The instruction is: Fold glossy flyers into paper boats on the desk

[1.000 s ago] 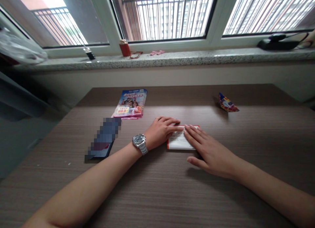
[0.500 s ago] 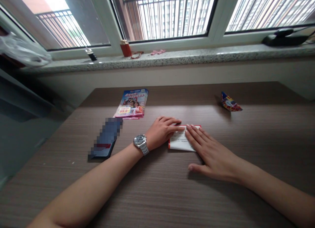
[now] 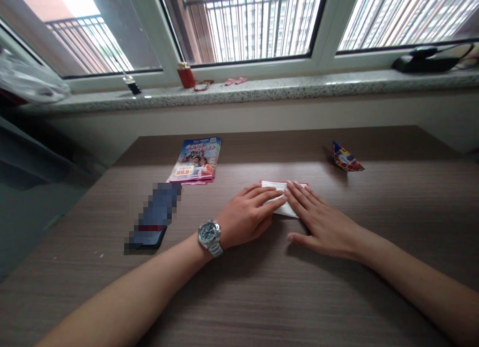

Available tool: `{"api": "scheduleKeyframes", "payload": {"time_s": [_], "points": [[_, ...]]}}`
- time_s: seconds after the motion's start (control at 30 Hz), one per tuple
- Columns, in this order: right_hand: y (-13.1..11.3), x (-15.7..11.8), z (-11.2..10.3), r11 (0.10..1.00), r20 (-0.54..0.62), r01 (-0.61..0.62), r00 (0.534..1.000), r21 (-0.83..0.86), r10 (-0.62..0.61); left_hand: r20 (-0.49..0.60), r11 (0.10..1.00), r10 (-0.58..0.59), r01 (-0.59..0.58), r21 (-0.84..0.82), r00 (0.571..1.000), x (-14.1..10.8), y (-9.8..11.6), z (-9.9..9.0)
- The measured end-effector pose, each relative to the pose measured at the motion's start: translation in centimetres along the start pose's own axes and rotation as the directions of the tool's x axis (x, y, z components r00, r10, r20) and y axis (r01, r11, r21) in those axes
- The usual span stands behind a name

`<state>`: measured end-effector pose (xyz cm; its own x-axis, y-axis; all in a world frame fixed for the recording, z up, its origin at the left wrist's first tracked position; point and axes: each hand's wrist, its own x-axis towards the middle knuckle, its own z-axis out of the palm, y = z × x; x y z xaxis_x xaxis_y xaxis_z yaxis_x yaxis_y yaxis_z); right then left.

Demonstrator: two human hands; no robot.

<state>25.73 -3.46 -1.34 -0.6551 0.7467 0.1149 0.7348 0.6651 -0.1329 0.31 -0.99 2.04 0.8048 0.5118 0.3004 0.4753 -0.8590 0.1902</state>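
Pressing white, red-edged flat paper [image 3: 288, 210] onto brown wood-grained worktop [image 3: 239, 297] with left hand [image 3: 250, 212] and right hand [image 3: 318, 222], grip unclosed; apparently part-folded, not yet finished.

Near the centre of the frame there are two hands, one left hand [image 3: 245, 214] and one right hand [image 3: 325, 227], with one folded sheet [image 3: 285, 208] between them and one wristwatch [image 3: 209, 233]. The bench [image 3: 239, 297] also carries one pile of leaflets [image 3: 196, 160] at left of centre, too closely stacked to count singly; one pixelated dark flat object [image 3: 155, 214] at left; and one folded colourful paper piece [image 3: 346, 158] at right. Across the top are three window panes [image 3: 258, 27], one red container [image 3: 186, 76], one black device [image 3: 426, 62] and, upper left, one plastic bag [image 3: 30, 80].
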Motion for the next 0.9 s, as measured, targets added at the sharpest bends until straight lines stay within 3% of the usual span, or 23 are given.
{"api": "scheduleKeyframes", "payload": {"time_s": [0.13,0.43,0.7,0.9], "points": [[0.9,0.1,0.1,1.000,-0.009,-0.001,1.000,-0.011,0.001,0.119,0.999,-0.007,0.001,0.047,0.993,-0.2,1.2,0.8],[0.8,0.1,-0.1,1.000,0.001,-0.011,1.000,-0.022,0.011,0.257,0.999,-0.050,0.051,0.002,0.965,-1.6,0.2,1.3],[1.1,-0.2,0.4,0.999,-0.047,-0.037,0.998,0.020,0.038,0.242,0.999,-0.047,0.045,0.014,0.969,-1.5,0.4,1.0],[0.9,-0.1,-0.8,0.995,-0.142,-0.003,0.990,0.098,0.017,0.212,0.991,-0.116,0.099,0.089,0.970,-1.0,1.3,0.5]]}}
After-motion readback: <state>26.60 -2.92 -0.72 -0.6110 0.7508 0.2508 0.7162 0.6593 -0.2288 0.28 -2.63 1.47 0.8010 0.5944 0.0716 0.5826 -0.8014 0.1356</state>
